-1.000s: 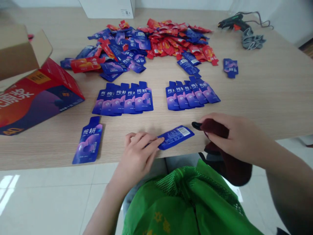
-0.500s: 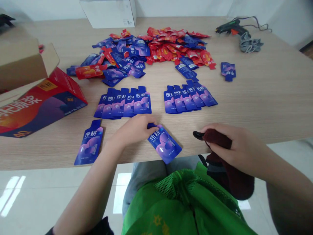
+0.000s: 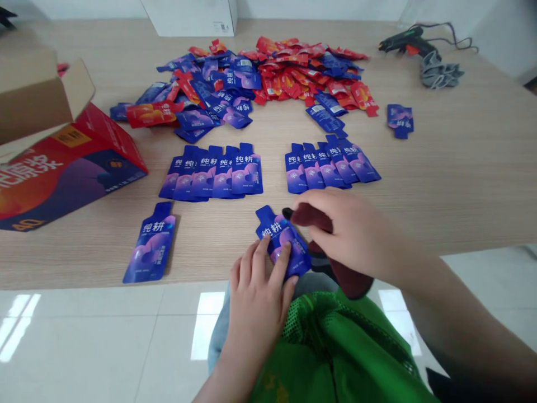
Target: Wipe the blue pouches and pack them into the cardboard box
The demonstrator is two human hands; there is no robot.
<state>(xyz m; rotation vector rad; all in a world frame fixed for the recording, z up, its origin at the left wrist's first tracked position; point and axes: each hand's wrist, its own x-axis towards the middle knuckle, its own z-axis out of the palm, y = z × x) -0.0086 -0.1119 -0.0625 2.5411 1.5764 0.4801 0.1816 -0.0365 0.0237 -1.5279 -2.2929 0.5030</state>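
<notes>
A blue-and-purple spouted pouch (image 3: 297, 254) lies tilted near the table's front edge. Over its lower half rests my left hand (image 3: 260, 282), fingers stretched out and pressing on it. My right hand (image 3: 342, 226) is closed round a dark maroon glue gun (image 3: 314, 217) with a black nozzle, and the nozzle points at the upper part of this pouch. Whether the tip touches it I cannot tell. Farther left, another blue pouch (image 3: 151, 244) lies alone. Behind are two fanned rows of blue pouches, a left row (image 3: 247, 170) and a right row (image 3: 358, 162).
At the back is a heap of red and blue pouches (image 3: 289, 84). An open printed carton (image 3: 71, 168) stands at left, a white box (image 3: 191, 17) behind. On the right lie a corded black glue gun (image 3: 400, 40), a grey crumpled item (image 3: 438, 73) and a single pouch (image 3: 400, 118).
My left hand has let go of the pouch's spout end and now lies flat on its lower half. My right hand has brought the glue gun left, over the pouch.
</notes>
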